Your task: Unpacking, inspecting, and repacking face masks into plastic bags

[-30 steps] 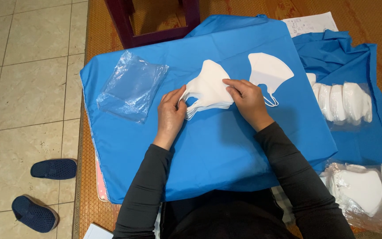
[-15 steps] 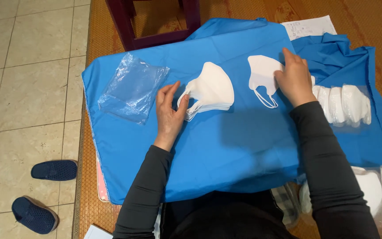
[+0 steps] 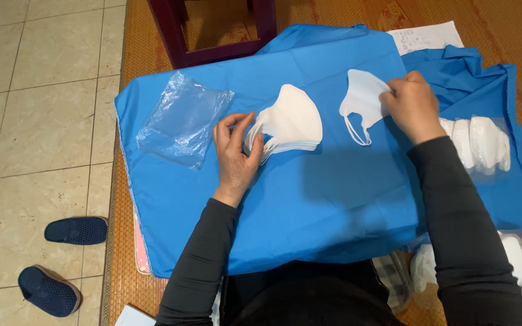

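on the blue cloth (image 3: 309, 211) spread before us, our left hand (image 3: 235, 152) rests beside the stack of white masks (image 3: 290, 124), its fingers loosely curled and just touching the ear loops at the stack's left edge; we are steadying the pile, not clamping it. our right hand (image 3: 414, 107) is closed in a pinch on the right edge of a single white mask (image 3: 362, 99), which lies flat on the cloth just to the right of the stack, its ear loop trailing down towards us.

to do this well, we judge that the pinch should sit on the mask's outer edge and not on the loop, so the mask moves flat without folding. the left fingers should keep the loops of the stack gathered, so the pile does not fan out or slide on the smooth cloth. the edges ought to line up with those of the stack if the two are to match.

to the left lies a pile of clear plastic bags (image 3: 182, 118), apart from both hands. to the right, a bagged row of masks (image 3: 481, 142) sits on a second fold of blue cloth, just beyond our right wrist. two dark blue slippers (image 3: 61, 253) stand on the tiled floor (image 3: 37, 121).
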